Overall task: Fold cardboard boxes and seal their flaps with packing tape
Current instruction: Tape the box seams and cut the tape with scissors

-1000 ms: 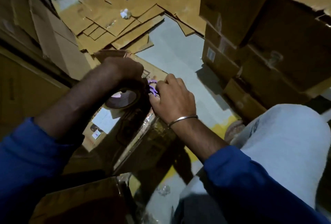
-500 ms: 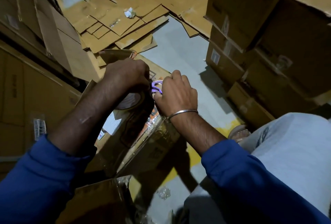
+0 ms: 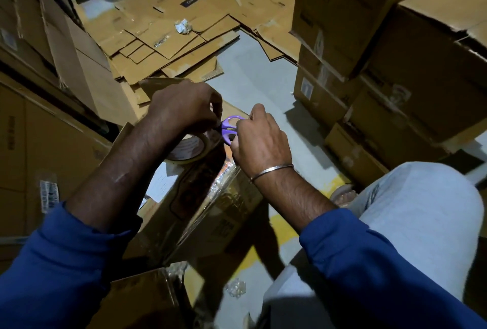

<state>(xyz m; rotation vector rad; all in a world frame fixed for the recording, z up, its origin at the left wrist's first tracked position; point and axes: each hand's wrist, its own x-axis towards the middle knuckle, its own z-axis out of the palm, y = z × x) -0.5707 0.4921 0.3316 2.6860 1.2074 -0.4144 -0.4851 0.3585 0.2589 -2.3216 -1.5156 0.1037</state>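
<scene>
Brown cardboard box [image 3: 200,212] with glossy clear tape along its top seam sits at frame centre, running from 6 toward 12 o'clock between the two forearms, on the grey floor [image 3: 253,75]. A brown roll of packing tape [image 3: 190,150] rests on the box top, under the left hand [image 3: 184,106]. That hand is curled over the roll's far side, fingertips pinching something at its 3 o'clock edge (probably the tape end, too dark to be sure). The right hand [image 3: 259,139], just beside it at 3 o'clock, has its fingers curled round purple plastic-handled scissors [image 3: 228,128]; the blades are hidden between the hands.

Progress, as a judgement: this box looks folded and mostly taped, and the step in hand is cutting the tape free of the roll. Pressing down the cut end remains. Plenty of work is left after that: a heap of flattened brown cardboard sheets [image 3: 168,31] lies on the floor at 12 o'clock, unfolded. Stacked brown cartons [image 3: 382,52] stand at 2 o'clock; whether those are finished cannot be told.

Against the earlier frames: both hands sit slightly higher in view, the scissor handles show more fully, where before only a sliver of purple peeked out. The right hand has shifted a little to 3 o'clock, opening a small gap between the knuckles. The roll stays on the box. The camera has tipped, so the carton stack shifted in frame.
</scene>
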